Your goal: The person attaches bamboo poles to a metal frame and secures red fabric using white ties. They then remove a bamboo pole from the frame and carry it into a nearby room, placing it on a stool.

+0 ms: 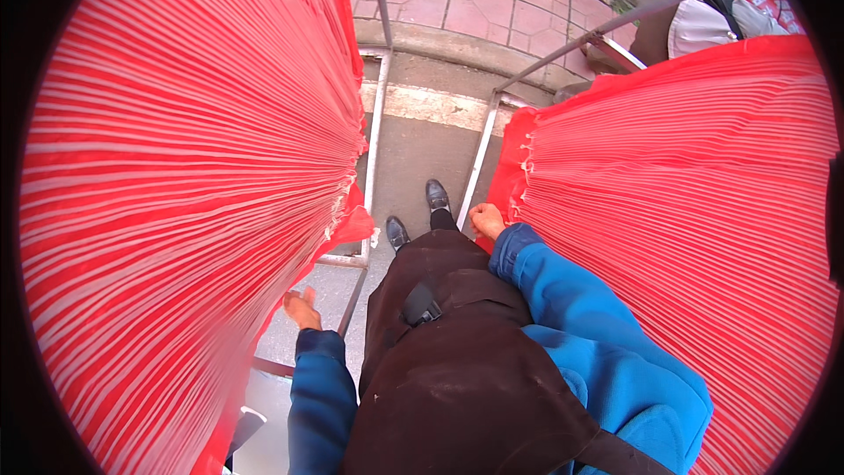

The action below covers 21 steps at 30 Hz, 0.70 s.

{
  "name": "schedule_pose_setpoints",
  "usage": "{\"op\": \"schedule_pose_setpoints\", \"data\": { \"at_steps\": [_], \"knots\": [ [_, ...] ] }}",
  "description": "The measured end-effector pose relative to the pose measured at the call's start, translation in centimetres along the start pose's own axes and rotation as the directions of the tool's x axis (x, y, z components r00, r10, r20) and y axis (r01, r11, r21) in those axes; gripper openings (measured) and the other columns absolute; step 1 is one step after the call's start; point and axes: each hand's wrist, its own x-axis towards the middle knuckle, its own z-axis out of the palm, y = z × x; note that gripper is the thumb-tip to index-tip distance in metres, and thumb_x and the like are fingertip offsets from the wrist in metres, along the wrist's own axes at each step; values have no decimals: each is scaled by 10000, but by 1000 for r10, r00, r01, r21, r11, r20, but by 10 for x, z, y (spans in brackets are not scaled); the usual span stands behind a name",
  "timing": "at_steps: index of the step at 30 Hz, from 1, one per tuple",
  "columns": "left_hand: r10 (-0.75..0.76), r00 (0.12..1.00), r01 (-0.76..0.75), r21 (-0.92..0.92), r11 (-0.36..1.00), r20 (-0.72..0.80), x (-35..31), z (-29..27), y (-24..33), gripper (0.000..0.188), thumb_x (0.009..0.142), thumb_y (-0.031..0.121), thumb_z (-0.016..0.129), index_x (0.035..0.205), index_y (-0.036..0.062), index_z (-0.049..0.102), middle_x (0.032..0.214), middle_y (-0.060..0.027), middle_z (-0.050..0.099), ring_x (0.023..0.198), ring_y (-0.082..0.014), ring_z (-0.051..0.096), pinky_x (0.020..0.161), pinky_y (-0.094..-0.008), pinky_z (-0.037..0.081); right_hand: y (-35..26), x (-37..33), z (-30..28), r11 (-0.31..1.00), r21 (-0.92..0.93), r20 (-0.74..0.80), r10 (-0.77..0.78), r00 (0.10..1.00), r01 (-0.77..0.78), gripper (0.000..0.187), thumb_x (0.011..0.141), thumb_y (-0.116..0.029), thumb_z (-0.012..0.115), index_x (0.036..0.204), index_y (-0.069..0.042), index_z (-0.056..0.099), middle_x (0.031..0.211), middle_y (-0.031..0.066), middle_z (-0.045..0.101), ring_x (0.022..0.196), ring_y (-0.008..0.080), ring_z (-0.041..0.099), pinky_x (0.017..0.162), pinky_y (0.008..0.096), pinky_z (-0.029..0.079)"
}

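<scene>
One brown apron (466,387), carrying one black buckle (421,305). Two red pleated cloths: a left cloth (193,167) and a right cloth (686,149), either side of the apron, their pleats too many to count. Two bare hands: the left hand (303,310) left of the apron, the right hand (486,221) beyond it. Two dark shoes (437,194) beyond the apron. Two blue sleeves (580,290), one either side of it. One other person (699,28), partly hidden, far beyond the apron and to its right.

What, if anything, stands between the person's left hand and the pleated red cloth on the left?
Nothing visible: the left hand is right by the edge of the left cloth, though contact is unclear. The dark metal bar lies on the hand's other side.
</scene>
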Motion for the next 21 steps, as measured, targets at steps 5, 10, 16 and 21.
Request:
{"op": "schedule_pose_setpoints", "data": {
  "at_steps": [5, 10, 16, 21],
  "knots": [
    [-281, 947, 210, 360, 909, 157, -52, 8, -50, 395, 869, 54, 491, 1255, -11, 448, 1070, -165, 542, 762, -314, 627, 580, -371, 557, 21, 22, -21, 999, -25, -125, -46, 991, 43, 174, 790, -170, 524, 808, -56, 654, 598, 97, 617, 475, 205, 598, 437, 332, 493],
    [-338, 847, -19, 659, 752, 410, -76, 50, -32, 323, 899, 81, 491, 1200, -32, 517, 1047, -156, 574, 772, -235, 631, 605, -332, 539, 8, 39, -50, 991, 121, -235, -24, 972, 54, 168, 802, -168, 529, 826, -55, 652, 600, 76, 609, 467, 179, 577, 417, 321, 474],
    [-334, 771, -189, 696, 693, 542, -87, 144, -20, 282, 895, 96, 523, 1153, -14, 558, 910, -105, 624, 684, -173, 609, 566, -270, 497, -17, 41, -48, 984, 180, -169, 45, 985, -15, 146, 872, -149, 497, 880, -70, 620, 688, 49, 612, 538, 140, 588, 423, 290, 491],
    [-354, 591, -427, 653, 625, 725, -111, 266, -12, 304, 902, 105, 530, 1188, 6, 557, 1004, -106, 622, 751, -166, 609, 640, -278, 506, -30, 12, 9, 863, -433, 107, -239, 965, 262, 213, 761, -174, 568, 876, -44, 692, 756, 152, 675, 671, 295, 654, 623, 402, 523]
  ]
}}
